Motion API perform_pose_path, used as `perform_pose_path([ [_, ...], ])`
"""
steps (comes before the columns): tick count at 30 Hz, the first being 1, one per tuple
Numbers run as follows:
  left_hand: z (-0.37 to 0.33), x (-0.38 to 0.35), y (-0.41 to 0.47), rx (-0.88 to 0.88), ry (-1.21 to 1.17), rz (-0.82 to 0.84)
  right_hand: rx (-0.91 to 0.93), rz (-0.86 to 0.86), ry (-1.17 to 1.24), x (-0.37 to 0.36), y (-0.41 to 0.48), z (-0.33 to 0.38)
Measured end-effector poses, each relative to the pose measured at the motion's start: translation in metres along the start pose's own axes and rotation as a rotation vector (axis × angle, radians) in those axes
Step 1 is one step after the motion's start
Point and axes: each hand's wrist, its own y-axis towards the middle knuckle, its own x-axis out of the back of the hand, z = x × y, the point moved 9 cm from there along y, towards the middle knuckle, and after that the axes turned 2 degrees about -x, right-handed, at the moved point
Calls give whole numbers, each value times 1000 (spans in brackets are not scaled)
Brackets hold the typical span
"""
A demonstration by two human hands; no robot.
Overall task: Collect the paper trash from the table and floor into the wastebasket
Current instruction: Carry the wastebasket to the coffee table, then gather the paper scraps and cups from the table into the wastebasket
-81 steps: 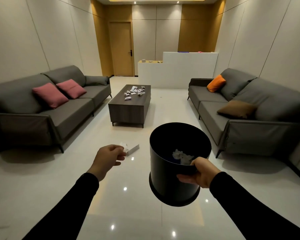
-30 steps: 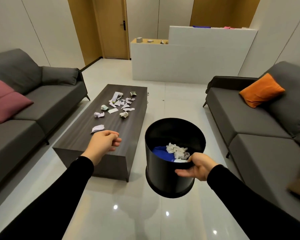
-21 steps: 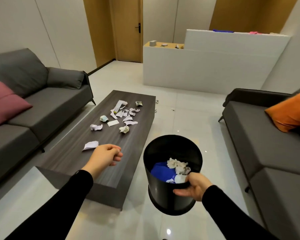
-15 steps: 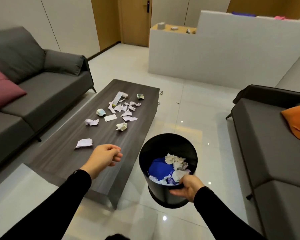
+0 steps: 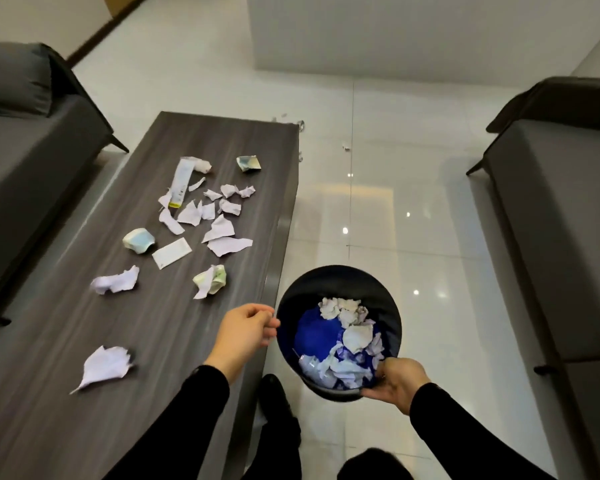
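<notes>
The wastebasket (image 5: pixel 336 282), gripped at its near rim by the right hand (image 5: pixel 397 382) beside the table (image 5: pixel 66 427), already held crumpled paper; the left hand (image 5: pixel 245 332) hovered with fingers curled, whether around a scrap I could not tell. Most of the job seemingly remained; many paper scraps (image 5: pixel 205 216) littered the tabletop; a few floor bits (image 5: pixel 345 146) lay beyond it.

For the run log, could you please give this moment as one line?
place: beside table | left hand: fingers curled, nothing seen in it | right hand: grips wastebasket rim | paper scraps: on table, uncollected
</notes>
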Motion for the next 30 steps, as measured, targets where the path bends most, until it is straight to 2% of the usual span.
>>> perform_pose_path([
  [4, 25, -26, 78, 98, 16, 6, -33, -43, 9, -18, 75, 26],
  [10, 74, -56, 181, 154, -6, -70, -107, -43, -60, -35, 203, 48],
  [14, 120, -75, 251, 135, 67, -98, -151, -34, -85, -42, 307, 41],
  [19, 181, -99, 292, 164, 179, -105, -171, -50, -64, -44, 400, 22],
  [24, 221, -113, 305, 262, 163, -96, -187, -69, -89, -42, 439, 9],
  [30, 223, -118, 316, 268, 108, -99, -179, -104, -255, -33, 446, 16],
])
